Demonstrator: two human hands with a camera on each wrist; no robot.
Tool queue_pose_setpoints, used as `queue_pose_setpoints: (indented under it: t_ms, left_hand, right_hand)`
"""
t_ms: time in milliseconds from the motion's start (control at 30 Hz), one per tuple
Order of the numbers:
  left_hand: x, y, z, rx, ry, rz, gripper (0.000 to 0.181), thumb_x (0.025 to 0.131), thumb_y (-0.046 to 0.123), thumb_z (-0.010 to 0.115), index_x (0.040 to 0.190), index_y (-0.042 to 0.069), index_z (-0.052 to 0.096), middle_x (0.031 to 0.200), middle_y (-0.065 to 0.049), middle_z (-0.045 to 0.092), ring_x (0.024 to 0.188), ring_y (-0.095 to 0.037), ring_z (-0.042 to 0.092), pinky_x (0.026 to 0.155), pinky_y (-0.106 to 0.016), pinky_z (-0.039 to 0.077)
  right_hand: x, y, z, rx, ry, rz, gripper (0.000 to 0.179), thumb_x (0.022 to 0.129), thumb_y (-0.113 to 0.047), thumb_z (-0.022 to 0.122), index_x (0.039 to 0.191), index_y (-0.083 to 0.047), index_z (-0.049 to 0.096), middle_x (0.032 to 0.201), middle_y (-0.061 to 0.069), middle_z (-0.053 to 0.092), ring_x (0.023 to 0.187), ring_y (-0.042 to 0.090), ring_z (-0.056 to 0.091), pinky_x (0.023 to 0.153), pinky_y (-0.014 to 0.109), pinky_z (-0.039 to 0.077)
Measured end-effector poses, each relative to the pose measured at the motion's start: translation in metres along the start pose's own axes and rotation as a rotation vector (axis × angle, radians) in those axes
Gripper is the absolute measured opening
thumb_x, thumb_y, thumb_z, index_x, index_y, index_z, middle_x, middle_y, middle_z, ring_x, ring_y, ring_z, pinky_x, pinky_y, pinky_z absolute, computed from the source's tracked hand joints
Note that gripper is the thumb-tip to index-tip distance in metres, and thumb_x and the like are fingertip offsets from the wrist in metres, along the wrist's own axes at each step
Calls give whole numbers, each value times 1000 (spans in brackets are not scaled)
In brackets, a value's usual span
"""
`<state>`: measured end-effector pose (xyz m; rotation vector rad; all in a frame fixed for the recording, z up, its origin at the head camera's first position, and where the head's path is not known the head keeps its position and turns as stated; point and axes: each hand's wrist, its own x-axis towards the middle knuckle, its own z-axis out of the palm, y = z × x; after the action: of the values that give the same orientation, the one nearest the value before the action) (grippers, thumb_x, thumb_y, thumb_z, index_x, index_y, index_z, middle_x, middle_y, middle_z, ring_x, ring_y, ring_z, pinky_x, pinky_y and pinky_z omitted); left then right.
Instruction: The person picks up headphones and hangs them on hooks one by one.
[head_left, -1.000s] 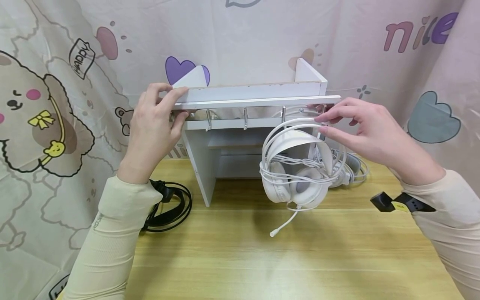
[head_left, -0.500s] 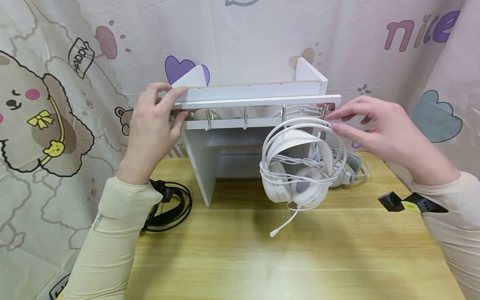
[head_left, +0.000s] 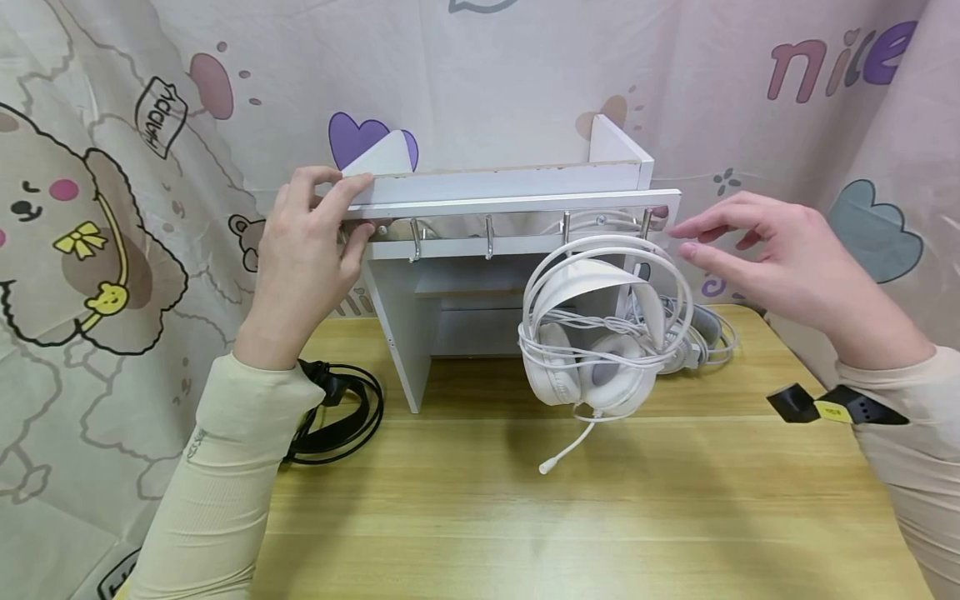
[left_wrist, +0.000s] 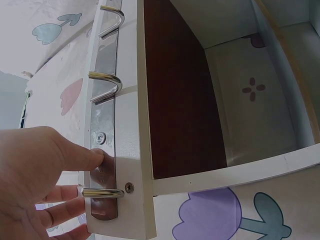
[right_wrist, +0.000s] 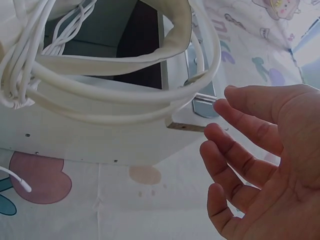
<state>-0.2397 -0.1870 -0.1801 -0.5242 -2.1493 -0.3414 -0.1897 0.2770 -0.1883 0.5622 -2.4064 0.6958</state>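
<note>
A white headset [head_left: 551,375] with its cable wound around it hangs by its double headband from the right part of a hook rail [head_left: 528,225]; its thin microphone points down. My left hand [head_left: 307,250] grips the left end of the rail board. In the left wrist view, the thumb [left_wrist: 85,156] presses the metal strip beside a hook [left_wrist: 102,193] while the other fingers go behind the board. My right hand [head_left: 787,262] is just right of the headband, apart from it, with relaxed fingers and nothing held, as the right wrist view also shows.
The hook rail fronts a white wooden shelf unit [head_left: 405,333] on a wood-grain table [head_left: 465,508]. A black coiled cable or headset [head_left: 345,417] lies to its left. Another pale headset [head_left: 705,329] lies behind the hanging one at right. A printed curtain [head_left: 495,92] closes off the back.
My right hand has let go of the headband and moved away to the right. The headset stays hanging, and my left hand keeps its grip on the rail board.
</note>
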Motion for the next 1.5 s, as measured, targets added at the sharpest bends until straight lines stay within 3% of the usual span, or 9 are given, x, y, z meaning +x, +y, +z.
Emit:
queue_pose_setpoints:
  t_ms: [333, 567, 833, 1200, 1500]
  left_hand:
    - [2, 0, -1, -17, 10, -4, 49, 100, 7, 73, 147, 19, 64, 143, -24, 56, 114, -45, 58, 90, -60, 49]
    - [2, -1, -2, -21, 10, -9, 50, 100, 7, 73, 148, 19, 64, 144, -23, 56, 115, -44, 58, 91, -60, 49]
    - [2, -1, -3, -27, 3, -13, 49, 100, 7, 74, 147, 18, 65, 143, -23, 56, 114, -44, 58, 92, -60, 49]
    - [2, 0, -1, -38, -11, -19, 49, 100, 7, 73, 147, 18, 65, 143, -23, 56, 116, -44, 58, 93, -60, 49]
    - [3, -1, -1, -42, -8, -15, 49, 100, 7, 74, 146, 18, 65, 143, -23, 56, 115, -44, 58, 93, -59, 49]
  right_hand:
    - [0, 16, -5, 44, -11, 63, 23, 101, -20, 76, 123, -18, 80, 102, -33, 67, 94, -9, 59, 80, 4, 42]
    - [1, 30, -7, 89, -22, 156, 24, 102, -23, 75, 124, -16, 79, 99, -34, 68, 87, -9, 61, 76, 4, 44]
    - [2, 47, -5, 59, -72, 287, 31, 103, -36, 72, 129, -19, 77, 95, -37, 65, 83, -9, 63, 69, 10, 46]
    - [2, 83, -2, 49, -83, 378, 36, 104, -42, 69, 132, -20, 75, 91, -39, 62, 87, -8, 58, 69, 13, 44]
    - [-3, 108, 1, 32, -99, 431, 43, 105, -48, 66, 134, -18, 73, 91, -46, 55, 89, -17, 53, 72, 12, 40]
